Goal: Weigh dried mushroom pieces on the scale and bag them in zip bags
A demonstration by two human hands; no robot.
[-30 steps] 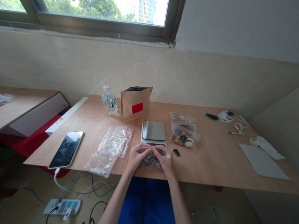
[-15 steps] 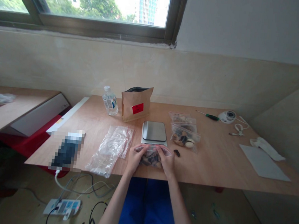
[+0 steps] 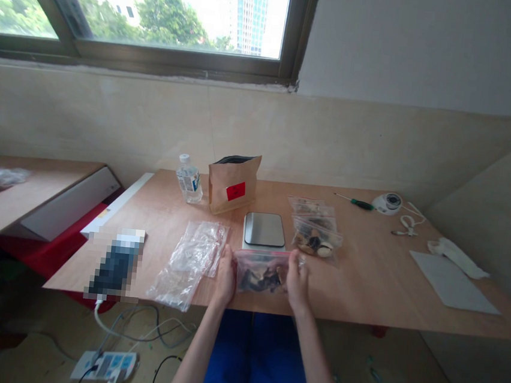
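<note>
Left hand (image 3: 226, 278) and right hand (image 3: 298, 283) finger-grip opposite ends of a clear, red-edged rectangular plastic bag (image 3: 263, 261), whose dark, irregular pieces (image 3: 256, 279) could spill if an imperfect seal gaps when tipped

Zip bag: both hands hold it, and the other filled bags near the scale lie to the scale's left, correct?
Not quite: the zip bag is held, but the head view shows the other filled bags right of the scale.

Wooden table (image 3: 364, 280) was backed by a beige wall (image 3: 354, 147), loads of daylight was let in by the window (image 3: 155, 16) above that table, second desk (image 3: 57, 184) parked left of it.
</note>
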